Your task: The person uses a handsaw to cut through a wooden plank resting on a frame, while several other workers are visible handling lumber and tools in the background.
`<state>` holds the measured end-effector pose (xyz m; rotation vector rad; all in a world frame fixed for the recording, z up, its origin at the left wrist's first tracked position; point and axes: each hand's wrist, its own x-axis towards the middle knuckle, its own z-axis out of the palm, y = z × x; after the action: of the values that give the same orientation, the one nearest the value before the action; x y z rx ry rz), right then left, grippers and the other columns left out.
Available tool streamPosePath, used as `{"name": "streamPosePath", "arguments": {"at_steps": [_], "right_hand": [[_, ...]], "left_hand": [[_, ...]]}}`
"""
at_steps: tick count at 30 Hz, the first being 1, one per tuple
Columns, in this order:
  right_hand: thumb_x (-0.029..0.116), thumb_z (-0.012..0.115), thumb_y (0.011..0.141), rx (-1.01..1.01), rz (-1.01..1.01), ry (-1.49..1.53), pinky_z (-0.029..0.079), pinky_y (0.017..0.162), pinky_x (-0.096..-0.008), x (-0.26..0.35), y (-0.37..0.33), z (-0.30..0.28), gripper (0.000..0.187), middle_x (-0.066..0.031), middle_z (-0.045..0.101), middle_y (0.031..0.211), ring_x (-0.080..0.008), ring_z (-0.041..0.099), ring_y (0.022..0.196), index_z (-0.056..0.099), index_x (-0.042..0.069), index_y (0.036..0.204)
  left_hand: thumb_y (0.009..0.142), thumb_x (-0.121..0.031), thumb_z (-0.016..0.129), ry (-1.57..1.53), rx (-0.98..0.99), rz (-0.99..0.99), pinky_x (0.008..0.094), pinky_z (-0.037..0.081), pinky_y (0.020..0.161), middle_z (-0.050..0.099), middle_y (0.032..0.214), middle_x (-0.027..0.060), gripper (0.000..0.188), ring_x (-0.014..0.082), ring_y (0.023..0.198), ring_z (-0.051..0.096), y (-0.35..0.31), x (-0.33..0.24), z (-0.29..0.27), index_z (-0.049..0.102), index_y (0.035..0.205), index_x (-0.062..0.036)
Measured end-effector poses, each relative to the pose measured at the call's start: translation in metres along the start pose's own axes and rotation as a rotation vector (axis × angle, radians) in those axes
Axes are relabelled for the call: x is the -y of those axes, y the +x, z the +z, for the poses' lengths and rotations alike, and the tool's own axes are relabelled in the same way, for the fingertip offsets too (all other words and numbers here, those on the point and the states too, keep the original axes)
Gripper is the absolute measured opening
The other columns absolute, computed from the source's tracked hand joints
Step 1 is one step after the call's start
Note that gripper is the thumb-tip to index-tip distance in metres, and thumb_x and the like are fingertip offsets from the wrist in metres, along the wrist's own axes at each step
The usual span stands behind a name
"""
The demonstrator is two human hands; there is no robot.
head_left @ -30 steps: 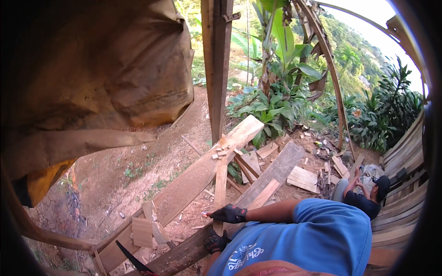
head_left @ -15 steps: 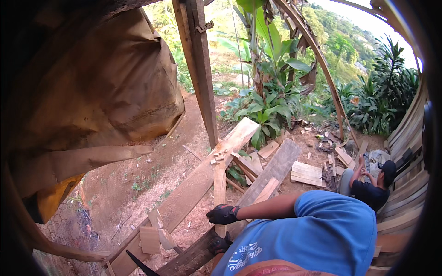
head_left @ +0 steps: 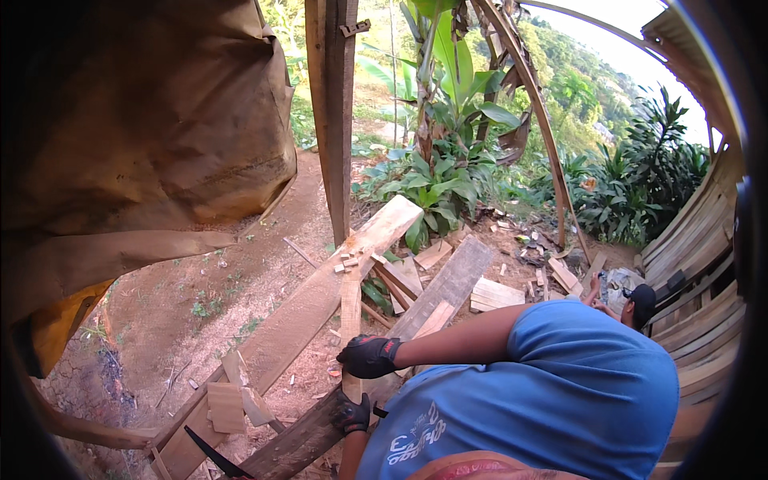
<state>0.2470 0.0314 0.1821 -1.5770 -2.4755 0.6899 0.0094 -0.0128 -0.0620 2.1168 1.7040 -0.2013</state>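
Note:
A narrow, pale wooden strip (head_left: 350,308) runs toward me, its far end on a wide plank (head_left: 292,312). My right hand (head_left: 368,358), in a black glove, is closed over the strip near its close end. Closer to my body, my left hand (head_left: 350,412), also gloved, curls at the strip's tip, with part of its fingers hidden. A short dark piece (head_left: 380,410) juts out beside the left glove; its kind is unclear. Below the hands lies a dark, rough plank (head_left: 296,440). Several small wood blocks (head_left: 346,262) sit where strip and wide plank cross.
A black curved blade (head_left: 210,454) lies at lower left near flat offcuts (head_left: 226,406). A grey board (head_left: 448,284) and cut boards (head_left: 496,294) lie ahead to the right. An upright post (head_left: 338,120) stands beyond. Another person (head_left: 640,306) sits at right by a slatted wall (head_left: 704,328).
The view has swung to the right, so the scene sits further left. My left hand has come further into sight at the strip's near end. My right hand keeps its hold.

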Motion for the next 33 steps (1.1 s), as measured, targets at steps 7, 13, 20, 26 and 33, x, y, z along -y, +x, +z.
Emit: {"name": "streamPosePath", "arguments": {"at_steps": [7,13,20,26,33], "right_hand": [[0.023,0.073,0.084,-0.094,-0.125,-0.274,0.062,0.069,-0.0466,-0.024,0.041,0.040,0.014,-0.0082,0.075,0.090,-0.0320,0.076,0.086,0.081,0.010,0.082],[0.022,0.070,0.088,-0.060,0.182,0.140,0.061,0.072,-0.0515,-0.017,0.041,0.042,0.018,-0.0160,0.073,0.087,-0.0388,0.075,0.087,0.076,0.006,0.093],[0.022,0.066,0.090,-0.133,0.167,0.219,0.060,0.077,-0.0525,-0.024,0.044,0.076,0.023,-0.0209,0.073,0.095,-0.0411,0.074,0.092,0.071,0.005,0.105],[0.018,0.059,0.094,0.068,0.365,0.344,0.060,0.084,-0.0519,0.003,0.057,0.061,0.035,-0.0223,0.074,0.102,-0.0411,0.074,0.096,0.067,0.006,0.126],[0.022,0.057,0.099,0.103,0.366,0.388,0.060,0.088,-0.0484,-0.017,0.059,0.077,0.048,-0.0220,0.076,0.114,-0.0391,0.075,0.102,0.063,0.010,0.145]], "left_hand": [[0.085,-0.071,0.064,0.014,0.039,-0.009,0.0580,0.052,0.099,0.071,0.124,0.0255,0.096,0.0433,0.114,0.071,-0.014,-0.022,-0.053,0.047,0.153,-0.0069],[0.087,-0.071,0.063,0.012,0.098,-0.020,0.0580,0.053,0.098,0.072,0.122,0.0262,0.096,0.0430,0.112,0.072,0.000,-0.008,-0.030,0.048,0.153,-0.0040],[0.088,-0.070,0.062,-0.044,-0.056,0.016,0.0580,0.055,0.096,0.072,0.124,0.0257,0.094,0.0433,0.114,0.071,0.007,0.008,0.025,0.048,0.153,-0.0044],[0.088,-0.071,0.062,-0.061,0.074,0.057,0.0582,0.055,0.095,0.072,0.124,0.0261,0.093,0.0434,0.114,0.071,0.001,-0.002,-0.021,0.047,0.153,-0.0051],[0.089,-0.071,0.062,-0.067,0.156,0.050,0.0584,0.055,0.095,0.071,0.125,0.0267,0.093,0.0435,0.114,0.071,-0.003,-0.007,-0.044,0.047,0.153,-0.0058]]}}
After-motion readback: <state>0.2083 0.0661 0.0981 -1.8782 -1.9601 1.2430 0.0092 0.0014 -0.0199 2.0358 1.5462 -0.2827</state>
